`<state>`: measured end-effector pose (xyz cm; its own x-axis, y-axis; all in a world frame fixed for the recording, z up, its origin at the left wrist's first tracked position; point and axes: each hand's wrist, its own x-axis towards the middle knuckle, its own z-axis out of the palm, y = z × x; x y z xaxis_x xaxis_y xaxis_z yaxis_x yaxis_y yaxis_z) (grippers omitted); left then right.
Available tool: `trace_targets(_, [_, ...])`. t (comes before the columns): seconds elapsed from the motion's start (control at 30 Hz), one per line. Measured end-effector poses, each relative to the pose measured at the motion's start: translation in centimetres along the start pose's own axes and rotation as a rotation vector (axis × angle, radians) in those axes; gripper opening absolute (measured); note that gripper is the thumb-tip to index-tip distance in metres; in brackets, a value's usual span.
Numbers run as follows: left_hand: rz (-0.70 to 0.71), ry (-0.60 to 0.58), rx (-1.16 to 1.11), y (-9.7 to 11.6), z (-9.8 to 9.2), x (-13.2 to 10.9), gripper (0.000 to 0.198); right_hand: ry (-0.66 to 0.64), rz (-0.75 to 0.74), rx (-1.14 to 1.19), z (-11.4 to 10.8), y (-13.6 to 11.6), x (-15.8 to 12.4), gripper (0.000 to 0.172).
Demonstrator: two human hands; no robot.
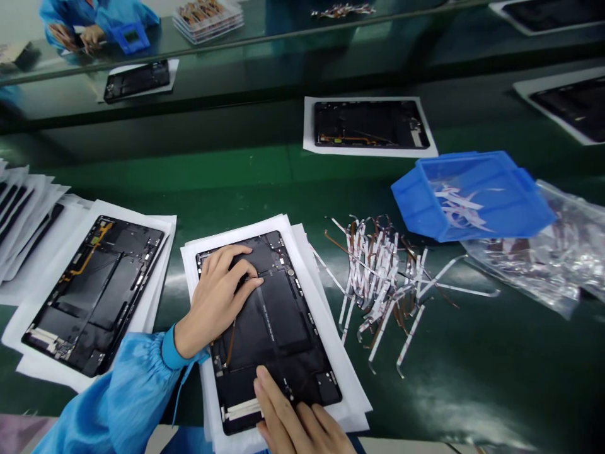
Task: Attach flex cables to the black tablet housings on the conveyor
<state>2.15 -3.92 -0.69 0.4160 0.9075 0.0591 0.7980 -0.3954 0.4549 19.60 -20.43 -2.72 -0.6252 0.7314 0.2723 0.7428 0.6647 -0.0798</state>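
The fingers of the person's right hand (297, 413) lie nearest the camera, slightly spread and resting on the lower edge of a black tablet back panel (278, 328), beside a white strip (241, 410). They pinch nothing that can be seen. A blue sleeve (123, 391) with a gathered cuff leads to the left hand (212, 302), which lies on the panel's upper half with its fingers curled and close together. Its fingertips (250, 284) press near the panel's middle, though whether they pinch something small there is hidden. The panel sits between both hands on white paper sheets (191, 277).

Just left of it, a second tablet panel (94, 296) lies on paper, with a stack of papers (28, 233) beyond. To the right is a loose heap of white flat flex cables (378, 284) on a green workbench mat (425, 378). Past them, a tilted blue plastic bin (472, 195) holds more cables and leans on a clear plastic bag (558, 246). Farther off, a third panel (371, 124) lies on paper.
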Motion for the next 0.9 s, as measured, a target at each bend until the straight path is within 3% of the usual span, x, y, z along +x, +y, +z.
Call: trace_targets(0.9, [0.014, 0.060, 0.029, 0.06, 0.33, -0.33, 0.007, -0.031, 0.004, -0.061, -0.34, -0.18, 0.20, 0.030])
